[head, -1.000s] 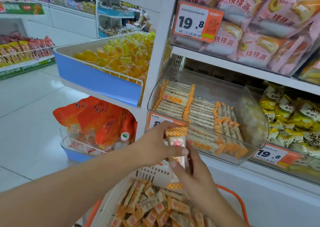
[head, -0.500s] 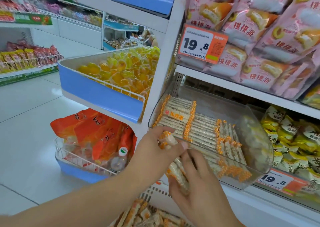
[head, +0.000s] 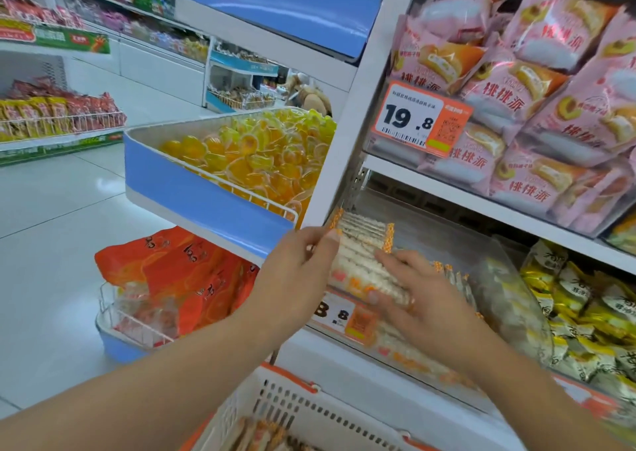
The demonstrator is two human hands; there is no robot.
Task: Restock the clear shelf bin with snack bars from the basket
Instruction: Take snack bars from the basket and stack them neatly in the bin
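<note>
- Both hands have gone from the front edge of the bin up into it since half a second ago, and the view has tipped upward so that only the basket's rim shows.
- Right hand (head: 425, 299) lies flat, fingers straight and spread, pressing on the snack bars (head: 361, 244) stacked in the clear shelf bin (head: 509, 299).
- Left hand (head: 303, 268) has its fingers curled at the left ends of the same stack, thumb tip against the orange-edged wrappers; whether it pinches one bar cannot be told.
- White basket (head: 303, 406) with orange trim sits below the bin, a few bars visible inside.
- Above, a white shelf (head: 481, 199) carries pink cake packets (head: 550, 82) and an orange price tag (head: 421, 118) reading 19.8.
- Left of the upright, a blue-fronted tray (head: 192, 189) holds yellow jelly cups (head: 254, 154), with orange bags (head: 179, 271) beneath.
- Pale tiled floor (head: 51, 230) runs to distant stocked shelving.
</note>
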